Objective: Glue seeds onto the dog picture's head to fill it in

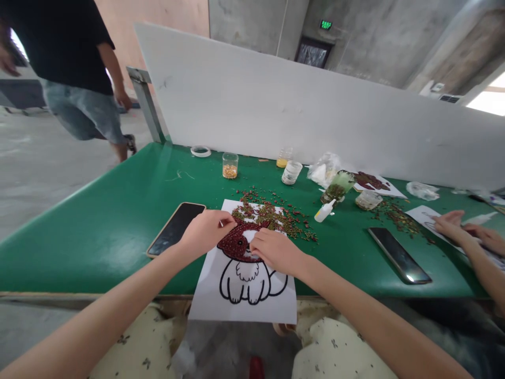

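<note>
A white sheet with a black outline drawing of an animal lies at the front edge of the green table. The drawing's head is partly covered with dark red beans. My left hand rests on the sheet's upper left, fingers pinched together over the beans. My right hand lies on the sheet beside the red patch, fingers curled and pinched at the beans. Loose red and green beans are scattered over the sheet's top and the table behind it.
A phone lies left of the sheet, another phone to the right. A small glue bottle, cups of grains and jars stand behind. Another person's hands work at the right. A white board backs the table; a person walks at far left.
</note>
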{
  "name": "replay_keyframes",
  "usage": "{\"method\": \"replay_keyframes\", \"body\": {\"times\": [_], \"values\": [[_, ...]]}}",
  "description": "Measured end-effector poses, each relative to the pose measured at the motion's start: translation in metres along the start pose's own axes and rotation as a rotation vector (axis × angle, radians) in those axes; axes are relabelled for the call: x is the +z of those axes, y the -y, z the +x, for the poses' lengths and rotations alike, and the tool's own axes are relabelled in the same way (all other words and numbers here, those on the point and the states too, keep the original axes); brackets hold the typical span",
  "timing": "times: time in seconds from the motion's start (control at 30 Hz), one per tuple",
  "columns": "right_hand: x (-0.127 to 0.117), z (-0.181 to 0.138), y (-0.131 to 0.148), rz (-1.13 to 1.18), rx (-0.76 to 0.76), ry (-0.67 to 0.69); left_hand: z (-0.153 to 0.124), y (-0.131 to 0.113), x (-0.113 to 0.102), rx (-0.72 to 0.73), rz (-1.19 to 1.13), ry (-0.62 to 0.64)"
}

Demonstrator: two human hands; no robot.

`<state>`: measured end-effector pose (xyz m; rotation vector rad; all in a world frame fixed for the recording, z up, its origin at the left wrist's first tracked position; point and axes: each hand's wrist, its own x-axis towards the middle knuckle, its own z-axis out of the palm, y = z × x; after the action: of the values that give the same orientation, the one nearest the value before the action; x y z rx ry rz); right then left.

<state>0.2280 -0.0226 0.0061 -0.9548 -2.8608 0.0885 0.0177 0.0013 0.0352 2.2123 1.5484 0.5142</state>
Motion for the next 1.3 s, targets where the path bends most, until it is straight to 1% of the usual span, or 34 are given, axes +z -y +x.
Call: {"method": "replay_keyframes", "body": {"times": [0.13,0.43,0.6,0.8,0.9,1.03,1.3], "values": [[0.0004,-0.0014,-0.0003,0.011,0.033,0.005,-0.0008,-0.0019,-0.0008,0.001,-0.005,0.006],[0.0013,-0.0001,0.0050,-0.006,0.052,0.050,-0.0001,-0.0010,-0.0002,0.001,-0.023,0.017],[0.0006,-0.0002,0.0078,-0.007,0.070,0.048,-0.0015,-0.0016,-0.0007,0.016,-0.035,0.025],[0.0071,0.0006,0.0071,-0.055,0.046,0.041,-0.0010,-0.0020,-0.0011,0.017,-0.026,0.034],[0.0086,0.0005,0.0075,-0.063,0.062,0.040,-0.0003,-0.0025,-0.0008,0.006,-0.021,0.038],[0.0084,-0.0002,0.0089,-0.028,0.096,0.042,-0.0002,-0.0028,-0.0004,0.009,-0.031,0.047],[0.0084,-0.0012,0.0094,0.042,0.116,0.046,-0.0009,-0.0020,-0.0007,0.026,-0.044,0.028]]}}
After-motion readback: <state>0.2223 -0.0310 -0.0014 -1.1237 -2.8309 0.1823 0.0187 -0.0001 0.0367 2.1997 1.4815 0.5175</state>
